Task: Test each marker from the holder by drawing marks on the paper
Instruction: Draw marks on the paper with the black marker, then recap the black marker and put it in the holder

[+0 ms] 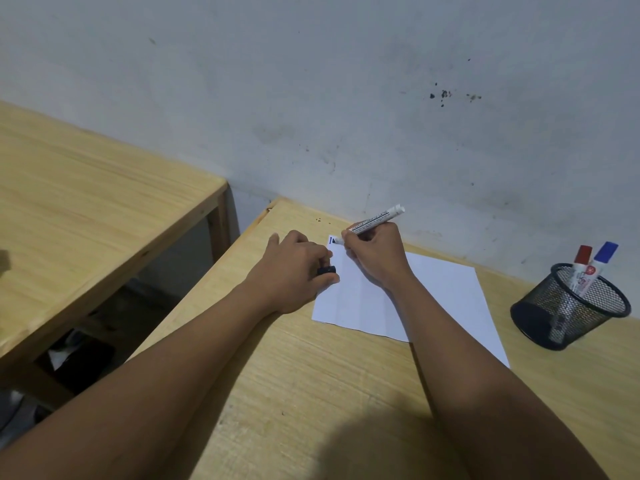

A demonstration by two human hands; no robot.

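Right hand (375, 252) closed around uncapped whiteboard marker (377, 219), tip at paper's (436, 289) far-left corner. Left hand (294, 271) pinches black cap (326, 270), steadying paper. Marker judged light, rigid; hold mid-barrel.

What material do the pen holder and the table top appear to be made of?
The pen holder looks like black metal wire mesh: the markers show through its fine grid. The table top looks like light wood or wood-look laminate, matte, with straight grain lines; which one cannot be told.

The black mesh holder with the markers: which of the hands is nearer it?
Right. The right hand writes on the white paper sheet, left of the black mesh holder; the left hand is farther left.
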